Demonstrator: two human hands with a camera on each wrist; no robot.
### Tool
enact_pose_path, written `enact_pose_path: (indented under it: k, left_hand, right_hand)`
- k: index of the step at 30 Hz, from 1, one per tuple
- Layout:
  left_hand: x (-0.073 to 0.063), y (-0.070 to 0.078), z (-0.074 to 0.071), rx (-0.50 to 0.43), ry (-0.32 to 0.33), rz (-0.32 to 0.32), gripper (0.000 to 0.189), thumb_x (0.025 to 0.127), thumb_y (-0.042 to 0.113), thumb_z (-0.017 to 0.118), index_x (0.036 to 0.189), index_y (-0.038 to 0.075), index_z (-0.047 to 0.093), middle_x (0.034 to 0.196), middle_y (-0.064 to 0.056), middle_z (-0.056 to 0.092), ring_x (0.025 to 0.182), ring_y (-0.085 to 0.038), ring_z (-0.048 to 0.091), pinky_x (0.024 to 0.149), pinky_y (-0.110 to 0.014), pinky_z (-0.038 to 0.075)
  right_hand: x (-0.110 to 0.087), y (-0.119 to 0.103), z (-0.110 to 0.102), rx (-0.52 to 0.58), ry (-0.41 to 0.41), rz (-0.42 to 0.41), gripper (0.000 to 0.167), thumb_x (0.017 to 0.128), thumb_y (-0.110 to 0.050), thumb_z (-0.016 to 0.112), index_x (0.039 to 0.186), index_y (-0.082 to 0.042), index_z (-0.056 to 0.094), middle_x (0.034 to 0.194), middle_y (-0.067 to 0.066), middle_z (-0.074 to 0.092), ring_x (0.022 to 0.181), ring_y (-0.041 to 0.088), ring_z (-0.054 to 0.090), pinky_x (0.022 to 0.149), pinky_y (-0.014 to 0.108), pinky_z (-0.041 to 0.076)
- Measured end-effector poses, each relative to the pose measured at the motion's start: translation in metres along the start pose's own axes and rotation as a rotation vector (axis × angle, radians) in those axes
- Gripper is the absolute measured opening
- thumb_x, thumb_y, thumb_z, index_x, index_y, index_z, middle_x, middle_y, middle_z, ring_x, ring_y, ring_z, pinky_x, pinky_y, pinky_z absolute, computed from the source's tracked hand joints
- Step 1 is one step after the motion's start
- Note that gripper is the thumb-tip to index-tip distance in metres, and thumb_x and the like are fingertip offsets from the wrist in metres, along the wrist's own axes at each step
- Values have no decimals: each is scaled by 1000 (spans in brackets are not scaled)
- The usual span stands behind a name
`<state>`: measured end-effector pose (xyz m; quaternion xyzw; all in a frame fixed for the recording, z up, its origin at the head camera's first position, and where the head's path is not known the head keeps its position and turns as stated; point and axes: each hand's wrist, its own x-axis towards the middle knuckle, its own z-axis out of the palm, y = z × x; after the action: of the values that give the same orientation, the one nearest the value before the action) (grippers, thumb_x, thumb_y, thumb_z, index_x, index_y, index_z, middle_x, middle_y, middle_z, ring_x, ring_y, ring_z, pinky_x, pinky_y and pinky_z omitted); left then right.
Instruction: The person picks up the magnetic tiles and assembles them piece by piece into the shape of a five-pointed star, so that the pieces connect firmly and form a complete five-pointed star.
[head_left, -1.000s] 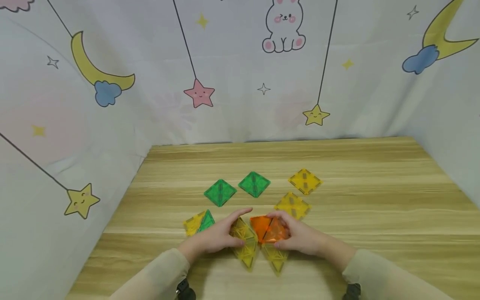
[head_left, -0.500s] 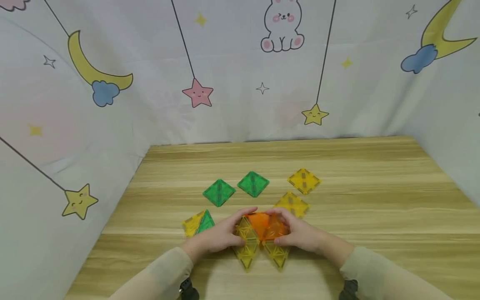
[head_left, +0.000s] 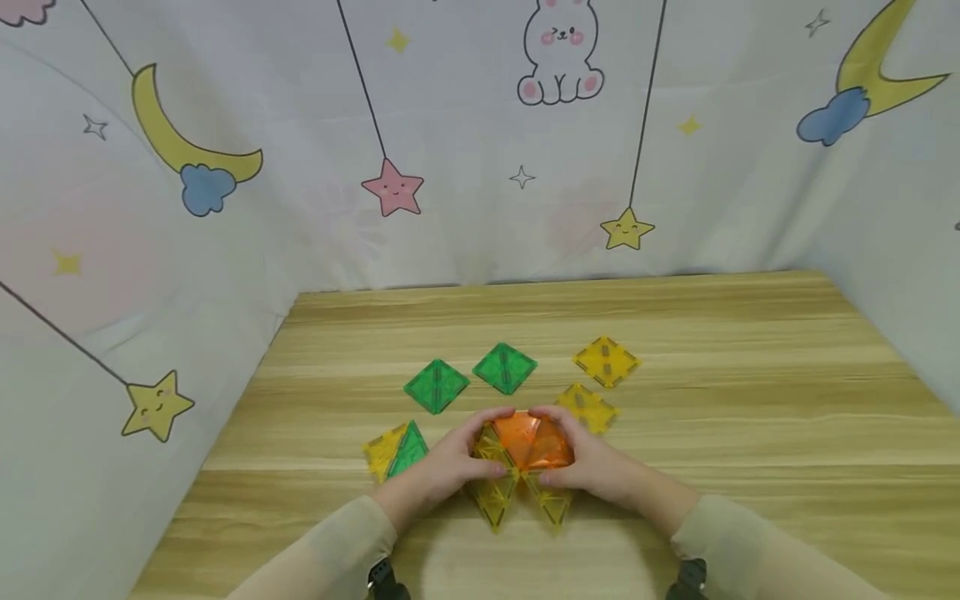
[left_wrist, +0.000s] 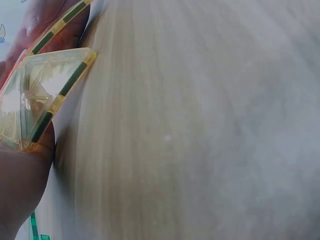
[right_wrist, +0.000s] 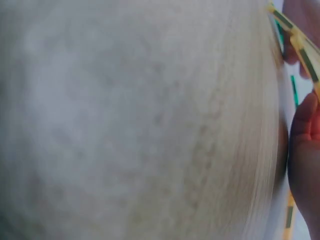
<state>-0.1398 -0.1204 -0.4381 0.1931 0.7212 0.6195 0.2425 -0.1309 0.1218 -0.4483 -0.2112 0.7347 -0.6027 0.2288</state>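
One tile cluster point(head_left: 519, 433), gripped from both sides

Held between left hand point(head_left: 453, 462), fingers around yellow triangles point(head_left: 495, 500), and right hand point(head_left: 598, 462), around orange triangles point(head_left: 551, 450). Beyond left hand, green diamonds point(head_left: 429, 386); beyond right, yellow diamonds point(head_left: 592, 362); outside left, a yellow-and-green pair point(head_left: 407, 454).

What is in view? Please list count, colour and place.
Translucent triangle tiles: count unclear, orange and yellow, between left hand and right hand
Green translucent diamonds: 2, green, beyond left hand
Yellow translucent diamonds: 2, yellow, beyond right hand
Translucent triangle pair: 1, yellow and green, left of left hand
Wooden table: 1, light brown, beneath tiles
Printed cloth: count unclear, white, behind table
Printed moons: 2, yellow, on cloth
Printed smiling stars: 3, pink and yellow, on cloth
Printed rabbit: 1, white, on cloth
Other prints: several, mixed, on cloth
Sleeves: 2, beige, bottom
Wrist devices: 2, black, beside sleeves
Hands: 2, gripping triangle tiles
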Motion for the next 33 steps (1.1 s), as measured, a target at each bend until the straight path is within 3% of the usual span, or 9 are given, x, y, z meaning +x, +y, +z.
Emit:
enact_pose_path:
  k: [3, 7, 11, 15, 21, 26, 30, 33]
  left_hand:
    - [-1, -2, 1, -3, 19, 6, 69, 79, 8, 73, 140, 19, 41, 143, -5, 36, 130, -23, 31, 107, -46, 20]
    - [-1, -5, 2, -9, 38, 20, 66, 78, 8, 73, 136, 17, 43, 142, -5, 36, 131, -23, 29, 106, -47, 20]
    - [-1, -8, 5, -35, 56, 16, 57, 79, 5, 71, 129, 12, 44, 139, -8, 37, 127, -24, 32, 103, -42, 25]
    - [0, -9, 8, -76, 62, 9, 52, 80, 4, 69, 124, 8, 41, 136, -10, 37, 122, -23, 37, 99, -35, 32]
    - [1, -11, 11, -179, 51, 24, 52, 80, -1, 66, 122, 6, 37, 130, -14, 40, 110, -21, 50, 89, -29, 44]
    - [2, -13, 12, -210, 41, 38, 53, 80, -2, 66, 122, 7, 34, 128, -14, 40, 106, -19, 54, 85, -28, 46]
    - [2, -14, 12, -199, 44, 38, 54, 80, -1, 66, 122, 8, 33, 129, -14, 39, 106, -19, 53, 85, -27, 46]
    - [2, -15, 12, -193, 48, 39, 55, 80, -1, 67, 122, 8, 33, 130, -13, 37, 109, -18, 51, 86, -26, 44]
  right_hand:
    - [0, 0, 4, -90, 21, 10, 91, 78, -21, 77, 147, -20, 18, 133, 18, 40, 113, 29, 48, 92, 42, 40]
    - [0, 1, 8, -118, 59, 24, 99, 75, -24, 80, 149, -20, 14, 138, 17, 36, 118, 31, 44, 96, 48, 35]
    - [1, 4, 10, -5, 102, 41, 93, 77, -22, 78, 148, -21, 17, 137, 17, 37, 116, 30, 47, 95, 44, 38]
    - [3, 6, 11, 122, 132, 8, 83, 82, -17, 73, 145, -18, 19, 133, 21, 40, 110, 28, 53, 91, 37, 43]
    - [3, 6, 17, 254, 166, -36, 71, 84, -9, 69, 140, -10, 24, 130, 25, 40, 108, 26, 54, 88, 31, 45]
    - [4, 5, 21, 366, 238, -44, 62, 85, -5, 67, 135, -5, 29, 129, 26, 40, 107, 23, 54, 86, 29, 46]
    - [5, 4, 22, 393, 266, -49, 61, 84, -3, 67, 133, -2, 32, 127, 25, 41, 105, 22, 55, 86, 29, 47]
    - [5, 4, 21, 341, 269, -33, 61, 81, -2, 70, 131, -3, 34, 128, 23, 43, 107, 23, 54, 88, 30, 46]
